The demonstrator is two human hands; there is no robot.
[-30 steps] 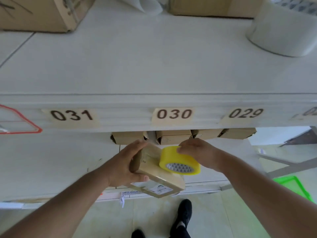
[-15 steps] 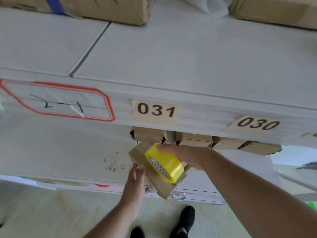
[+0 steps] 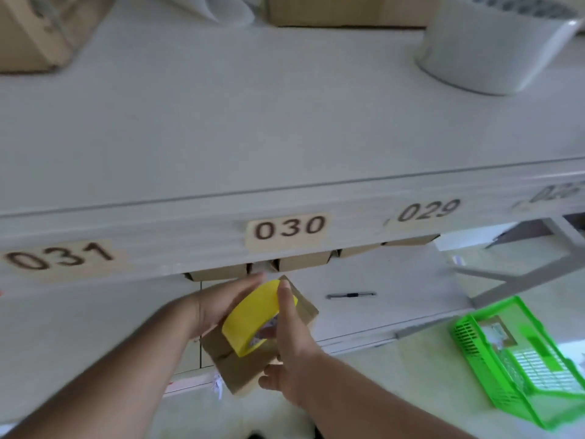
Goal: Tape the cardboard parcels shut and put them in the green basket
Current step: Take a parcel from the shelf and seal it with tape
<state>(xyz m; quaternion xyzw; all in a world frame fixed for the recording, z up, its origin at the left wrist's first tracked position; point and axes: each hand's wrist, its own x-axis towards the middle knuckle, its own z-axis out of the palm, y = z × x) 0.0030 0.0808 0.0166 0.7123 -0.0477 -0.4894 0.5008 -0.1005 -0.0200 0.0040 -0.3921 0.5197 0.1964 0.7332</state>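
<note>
while the left hand (image 3: 218,307) holds the parcel (image 3: 243,369), the right hand (image 3: 292,353) grips the tape roll (image 3: 250,315).

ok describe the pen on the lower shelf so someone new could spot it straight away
Find the shelf edge label 029. On the white lower shelf below it lies the pen, a thin dark stick lying flat. It is right of the yellow tape roll, and is the only slim dark thing there.

Left hand (image 3: 221,307) fingers extended forward; right hand (image 3: 292,353) fingers curled, gripping.
</note>
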